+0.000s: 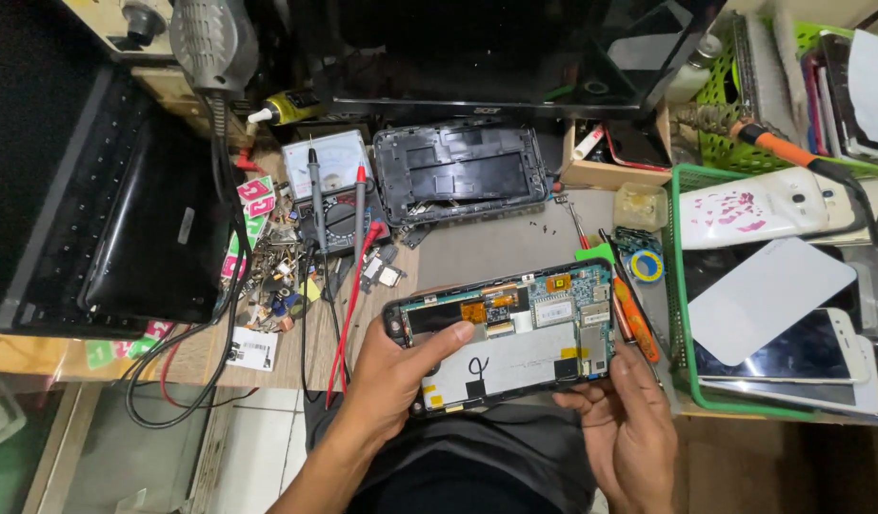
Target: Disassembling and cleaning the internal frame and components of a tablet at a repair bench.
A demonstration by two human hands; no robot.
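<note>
Both hands, left hand (401,376) and right hand (625,419), grasp the flat, rectangular opened phone (506,333), its green circuit board and glossy white battery bared.

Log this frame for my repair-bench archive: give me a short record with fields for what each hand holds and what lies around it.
held item: opened tablet, circuit boards and battery exposed
left hand: grips the tablet's left end, thumb on its inner face
right hand: supports the tablet's lower right corner
behind tablet: removed black back cover
left of it: analog multimeter with red and black probes
right side: green basket of phones
beside tablet: orange-handled screwdriver
</note>
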